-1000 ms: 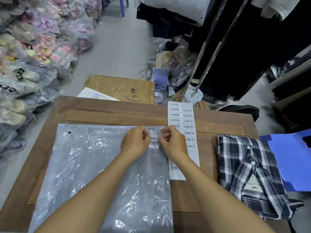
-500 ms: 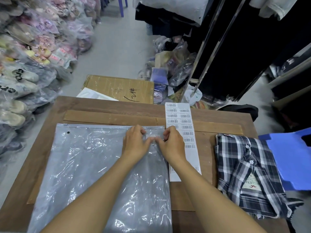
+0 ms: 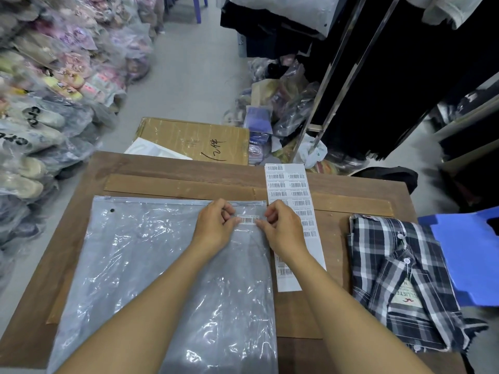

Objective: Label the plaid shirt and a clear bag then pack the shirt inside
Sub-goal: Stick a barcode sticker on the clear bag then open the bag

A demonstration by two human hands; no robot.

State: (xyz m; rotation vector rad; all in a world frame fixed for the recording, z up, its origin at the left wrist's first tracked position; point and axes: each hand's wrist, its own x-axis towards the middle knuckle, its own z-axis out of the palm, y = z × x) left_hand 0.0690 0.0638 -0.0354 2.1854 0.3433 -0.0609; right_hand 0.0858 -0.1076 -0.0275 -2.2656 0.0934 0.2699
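Observation:
A clear zip bag (image 3: 151,265) lies flat on the wooden table (image 3: 162,166), its zip edge away from me. A small barcode label (image 3: 247,220) lies flat on the bag near its far right corner. My left hand (image 3: 213,228) has curled fingers and pinches the label's left end. My right hand (image 3: 283,230) does the same at the right end. Just right of the bag lies a long sheet of barcode labels (image 3: 290,190), partly under my right forearm. The folded plaid shirt (image 3: 391,279), with a paper tag, rests at the table's right edge.
A blue plastic stool (image 3: 469,255) stands right of the shirt. A cardboard box (image 3: 194,136) sits on the floor beyond the table. Bagged goods (image 3: 40,103) are piled along the left, and a clothes rack (image 3: 351,63) with dark garments stands at the right.
My hands brought the label down onto the bag and pressed together over it. They have now slid apart to its ends, leaving it flat and visible.

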